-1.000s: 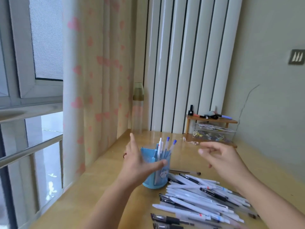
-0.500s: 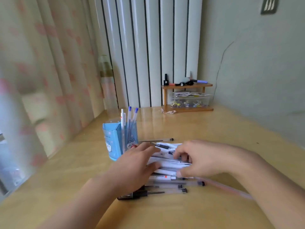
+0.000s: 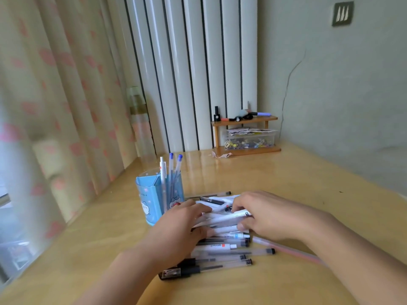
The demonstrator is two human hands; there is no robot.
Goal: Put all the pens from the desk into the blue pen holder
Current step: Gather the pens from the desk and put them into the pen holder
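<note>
A blue pen holder stands on the wooden desk, with three pens upright in it. Just right of it lies a heap of several white, clear and black pens. My left hand lies over the heap's left side, its fingers curled onto the white pens. From the right, my right hand comes over the heap and grips a bunch of white pens between fingers and thumb. One pale pink pen sticks out under my right forearm. Both hands hide the middle of the heap.
A small wooden shelf with a clear box of small items stands against the wall at the back. A tall clear bottle is by the curtain at the back left. A little string scrap lies near the shelf.
Both hands came down from the air beside the holder onto the pen heap and have closed round the white pens. The view swung right and down.
</note>
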